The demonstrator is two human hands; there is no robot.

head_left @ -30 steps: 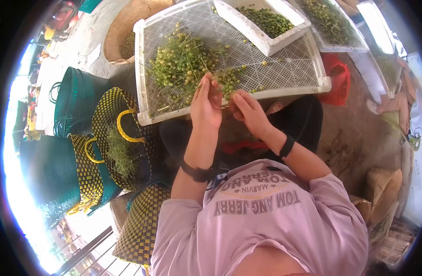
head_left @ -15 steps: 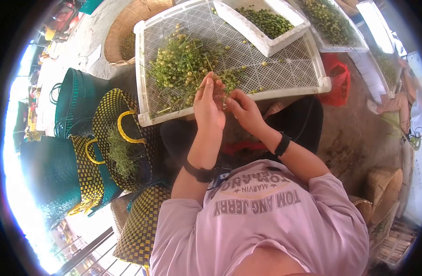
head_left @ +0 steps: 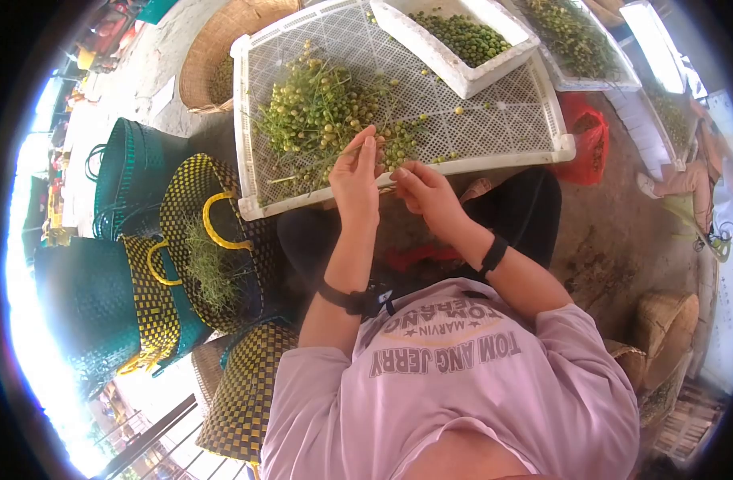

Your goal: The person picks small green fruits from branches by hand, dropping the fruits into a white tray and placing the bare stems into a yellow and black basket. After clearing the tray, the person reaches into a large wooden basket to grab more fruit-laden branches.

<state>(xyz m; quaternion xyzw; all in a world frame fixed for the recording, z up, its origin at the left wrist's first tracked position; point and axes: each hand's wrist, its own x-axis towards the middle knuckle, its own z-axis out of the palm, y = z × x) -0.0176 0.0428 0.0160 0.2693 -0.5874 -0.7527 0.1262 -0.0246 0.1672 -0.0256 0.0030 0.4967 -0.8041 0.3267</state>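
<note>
1 head view, steeply downward (close fisheye)

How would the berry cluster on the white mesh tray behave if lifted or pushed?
The berry cluster would probably flop and tangle, since its stems look thin. Loose round berries on the white mesh tray would likely roll if nudged.

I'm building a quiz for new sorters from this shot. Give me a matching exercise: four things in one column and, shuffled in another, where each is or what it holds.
1. foam box
2. yellow-and-black bag
3. red bag
4. left hand

a. on the ground, right of the tray
b. pinches a berry sprig at the tray's near edge
c. holds greenish stems
d. stands on the tray, holds loose green berries

Pairs: 1-d, 2-c, 3-a, 4-b
</note>
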